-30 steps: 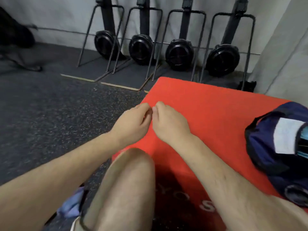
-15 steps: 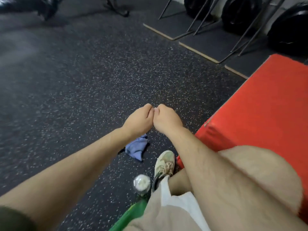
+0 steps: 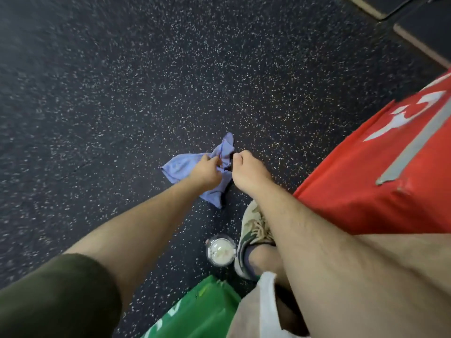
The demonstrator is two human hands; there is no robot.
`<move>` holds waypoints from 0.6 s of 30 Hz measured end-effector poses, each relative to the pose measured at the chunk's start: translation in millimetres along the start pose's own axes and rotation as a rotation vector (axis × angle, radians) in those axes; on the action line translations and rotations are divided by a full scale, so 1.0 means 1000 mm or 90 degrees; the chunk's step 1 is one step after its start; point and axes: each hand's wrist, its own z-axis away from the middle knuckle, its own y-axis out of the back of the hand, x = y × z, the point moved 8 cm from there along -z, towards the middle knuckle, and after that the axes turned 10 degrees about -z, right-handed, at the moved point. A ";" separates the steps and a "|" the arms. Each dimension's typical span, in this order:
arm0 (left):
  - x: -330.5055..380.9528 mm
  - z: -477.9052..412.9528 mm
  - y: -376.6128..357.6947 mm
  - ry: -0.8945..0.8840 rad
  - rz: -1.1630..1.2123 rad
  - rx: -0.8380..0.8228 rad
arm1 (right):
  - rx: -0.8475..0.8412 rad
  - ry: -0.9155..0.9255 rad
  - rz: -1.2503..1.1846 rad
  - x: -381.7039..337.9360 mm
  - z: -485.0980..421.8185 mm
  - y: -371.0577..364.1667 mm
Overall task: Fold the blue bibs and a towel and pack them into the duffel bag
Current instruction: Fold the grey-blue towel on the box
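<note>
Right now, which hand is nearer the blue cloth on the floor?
Left. The left hand is on the blue cloth, fingers curled into it. The right hand is beside its right edge, fingers curled.

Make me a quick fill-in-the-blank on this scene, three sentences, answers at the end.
1. The left hand grips a crumpled ____ bib.
2. The bib lies on the speckled ____.
3. The cup stands beside the person's ____.

Answers: blue; floor; shoe

One blue bib (image 3: 181, 168), two hands (image 3: 207, 170) (image 3: 246, 170), one shoe (image 3: 253, 230), one cup (image 3: 220, 250).
</note>
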 end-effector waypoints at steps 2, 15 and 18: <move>-0.015 -0.006 -0.019 0.047 -0.008 -0.047 | -0.009 -0.021 -0.008 0.008 -0.010 -0.008; -0.008 -0.021 0.028 0.027 -0.043 0.050 | -0.037 -0.007 0.062 0.003 -0.001 0.002; 0.024 0.005 0.097 -0.069 -0.001 0.164 | 0.066 0.048 -0.011 -0.016 0.010 0.032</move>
